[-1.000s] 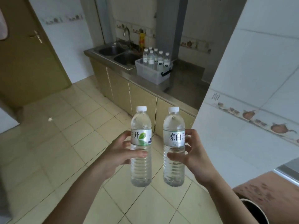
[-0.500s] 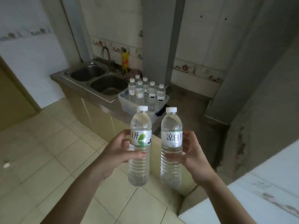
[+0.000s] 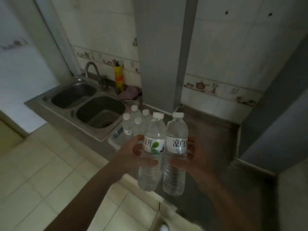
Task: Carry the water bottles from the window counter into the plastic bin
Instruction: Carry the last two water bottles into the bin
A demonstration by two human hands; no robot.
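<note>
left hand (image 3: pixel 133 155) grips leaf-label bottle (image 3: pixel 150 152), right hand (image 3: pixel 194 155) grips second bottle (image 3: pixel 175 154), both upright, frame centre, above counter (image 3: pixel 216 135). plastic bin (image 3: pixel 115 139) with capped bottles (image 3: pixel 133 120) just behind, beside sink (image 3: pixel 100 110).

Clear ribbed plastic bottles (image 3: pixel 150 165); dull steel sink (image 3: pixel 100 112); glossy tiles (image 3: pixel 50 164).

left hand (image 3: pixel 133 157) holds left bottle (image 3: pixel 152 147) upright | right hand (image 3: pixel 191 157) holds right bottle (image 3: pixel 176 147) upright, just beside it | bin (image 3: pixel 115 142) behind the hands, on counter (image 3: pixel 208 129), four bottles (image 3: pixel 133 120) standing in it | double sink (image 3: pixel 86 104) left of bin | tap (image 3: pixel 93 70) behind sink
</note>
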